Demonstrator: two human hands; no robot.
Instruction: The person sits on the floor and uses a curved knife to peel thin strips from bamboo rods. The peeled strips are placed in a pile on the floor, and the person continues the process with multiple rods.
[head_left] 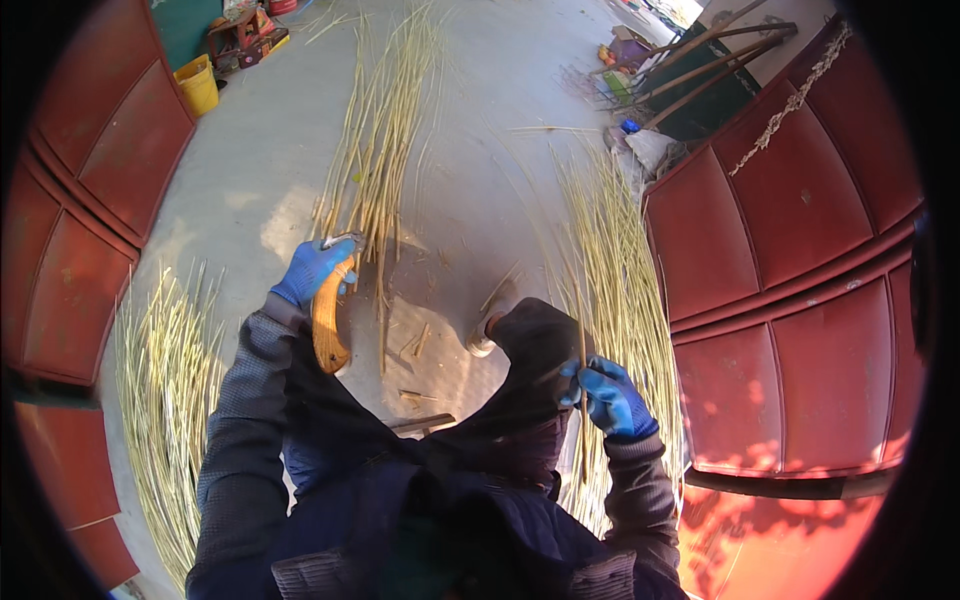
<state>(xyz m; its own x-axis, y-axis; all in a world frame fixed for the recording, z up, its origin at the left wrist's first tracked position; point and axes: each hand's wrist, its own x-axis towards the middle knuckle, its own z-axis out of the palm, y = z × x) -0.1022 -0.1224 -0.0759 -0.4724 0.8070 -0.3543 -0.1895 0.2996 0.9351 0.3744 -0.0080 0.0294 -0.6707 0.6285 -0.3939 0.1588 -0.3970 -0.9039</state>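
My left hand (308,268), in a blue glove, is closed on a tool with a curved, yellow-brown wooden handle (326,320). A bit of grey metal shows at the tool's upper end; its exact kind cannot be told. Just beyond that hand lie the thick ends of a long bundle of thin stalks (385,150), spread out on the floor ahead. My right hand (612,397), also in a blue glove, grips a thin brown stalk (581,335) held upright in the picture. Beside this hand lies another pile of greenish-yellow stalks (622,270).
A third stalk pile (165,400) lies at my left, near a red metal door (105,130). Red panels (790,190) stand on the right. A yellow bucket (198,86) is at the far left, wooden poles (710,70) at the far right. Broken bits (420,345) lie between my legs.
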